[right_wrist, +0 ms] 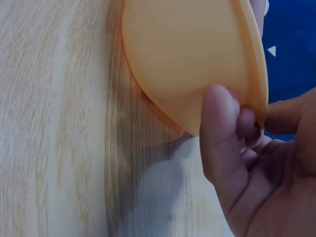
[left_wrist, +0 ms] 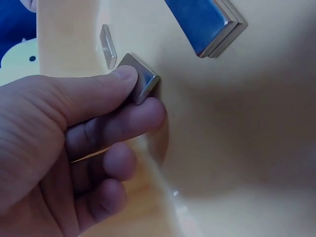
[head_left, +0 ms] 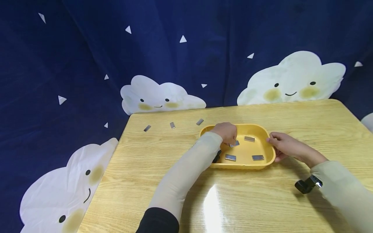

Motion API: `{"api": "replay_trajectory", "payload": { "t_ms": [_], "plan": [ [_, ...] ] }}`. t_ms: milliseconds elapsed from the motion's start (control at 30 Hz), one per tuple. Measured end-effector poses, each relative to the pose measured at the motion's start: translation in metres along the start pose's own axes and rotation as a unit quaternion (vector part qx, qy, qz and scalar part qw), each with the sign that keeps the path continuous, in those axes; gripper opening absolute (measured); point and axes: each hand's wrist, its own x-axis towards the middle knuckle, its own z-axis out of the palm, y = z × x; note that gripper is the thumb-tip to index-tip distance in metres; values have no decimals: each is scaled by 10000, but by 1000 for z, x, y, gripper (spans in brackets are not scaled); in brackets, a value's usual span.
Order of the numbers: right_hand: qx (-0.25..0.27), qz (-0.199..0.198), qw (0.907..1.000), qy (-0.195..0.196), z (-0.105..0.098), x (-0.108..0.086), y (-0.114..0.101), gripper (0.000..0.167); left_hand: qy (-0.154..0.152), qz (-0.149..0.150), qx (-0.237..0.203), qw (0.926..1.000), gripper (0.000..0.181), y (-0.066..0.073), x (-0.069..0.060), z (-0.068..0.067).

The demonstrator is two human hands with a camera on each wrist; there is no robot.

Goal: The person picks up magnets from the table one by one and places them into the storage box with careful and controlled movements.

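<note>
And there it was: the left hand was down in the yellow tray, left of its middle, thumb and forefinger pinching a silver block; whether that piece touched the tray's floor, I couldn't tell. Across at the tray's right end, the right hand gripped the rim with curled fingers. The tray's long axis ran left to right on the table, so the two hands worked along one line! Three loose blocks lay inside: one near the back edge, one by the front edge, one in the front right corner. And beyond the tray's left end, three outer blocks sat spaced out toward the table's back left corner, the middle one turned against its slanting neighbours, the left hand clearly nearer.
</note>
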Motion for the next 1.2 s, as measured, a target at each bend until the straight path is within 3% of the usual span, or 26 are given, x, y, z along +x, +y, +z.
{"api": "replay_trajectory", "payload": {
  "t_ms": [233, 500, 733, 1200],
  "plan": [
    [-27, -12, 10000, 17, 0, 0, -1, 31, -10, 113, 23, 9999, 49, -1, 4, 4],
    [-36, -42, 10000, 24, -1, 0, 2, 31, -13, 511, 85, 9987, 45, 4, 3, 3],
    [-38, -79, 10000, 20, 1, -2, -2, 31, -32, 747, 405, 9964, 44, 11, 3, 2],
    [27, -56, 10000, -1, 0, -4, -3, 30, 37, 723, 377, 9967, 46, 14, 9, 3]
  ]
}}
